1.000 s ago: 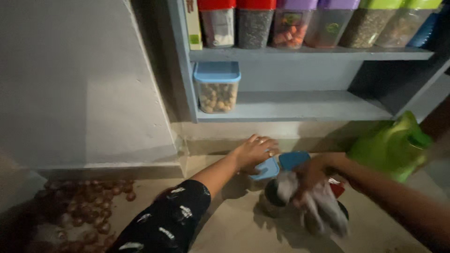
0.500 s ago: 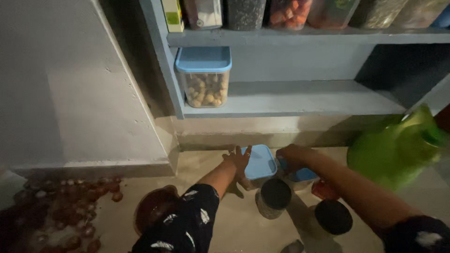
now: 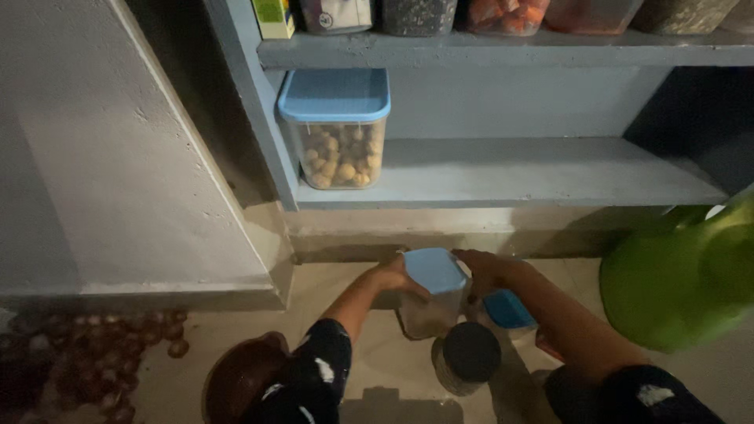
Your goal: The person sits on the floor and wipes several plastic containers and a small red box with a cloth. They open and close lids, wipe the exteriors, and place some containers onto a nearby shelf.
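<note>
left hand: your fingers grip the blue-lidded container from its left side
right hand: clasps its right side (container lifted just above floor)
near: dark-lidded jar just below, second blue lid beside

The container looked like clear plastic under a smooth, matt blue lid. The green jug was glossy plastic. The shelf looked matt painted.

A lidded container sits between both hands, a jar seemingly just before it.
</note>
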